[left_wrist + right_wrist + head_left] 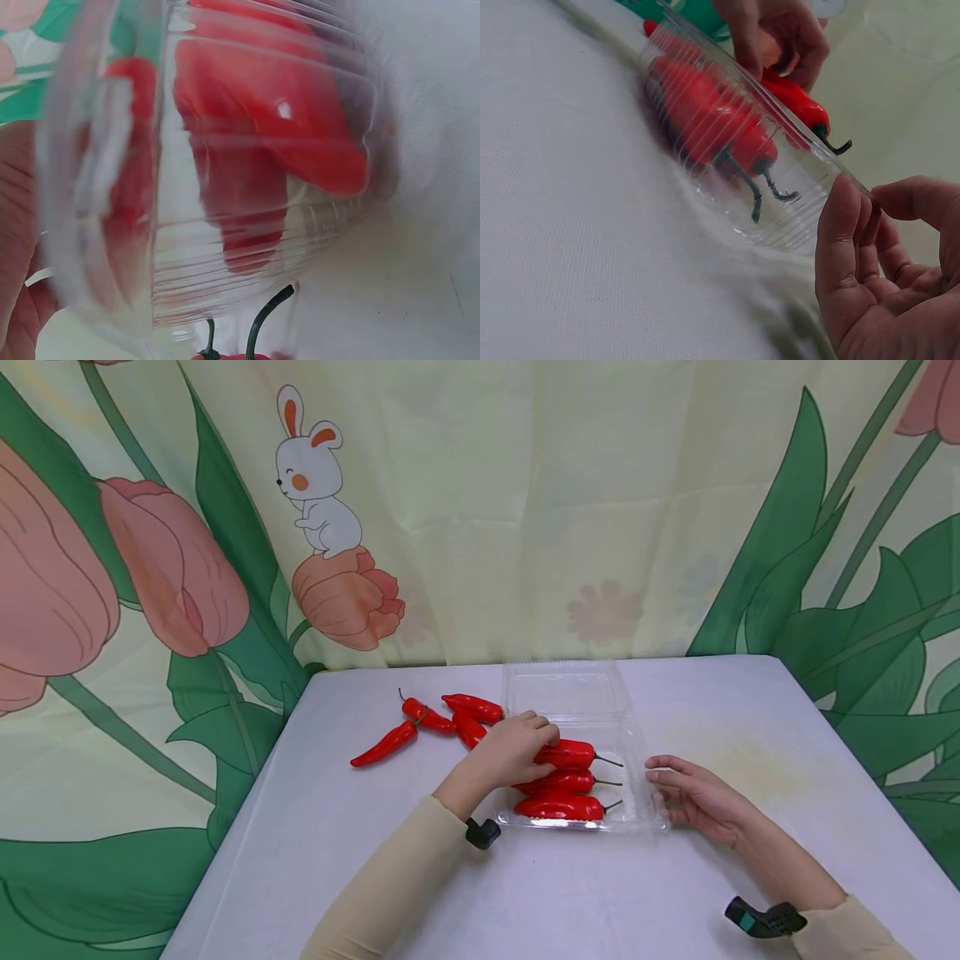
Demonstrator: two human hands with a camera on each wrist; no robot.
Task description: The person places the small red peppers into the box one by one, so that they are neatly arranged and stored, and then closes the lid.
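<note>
My left hand (516,748) grips a red chili pepper (576,753) over the clear plastic clamshell box (633,810), its green stem pointing right. Two more red peppers, a middle one (570,782) and a front one (562,808), lie side by side inside the box with stems to the right. At the box's right edge, my right hand (701,797) pinches the rim between thumb and finger, as the right wrist view shows. Seen from the left wrist, the ribbed wall (217,289) stands in front of the peppers and partly covers the held one.
Left of the box, several loose red peppers (386,745) lie on the white-covered table (300,860). The box's clear lid (566,689) lies folded back toward the curtain (480,527), which is printed with tulips and a rabbit.
</note>
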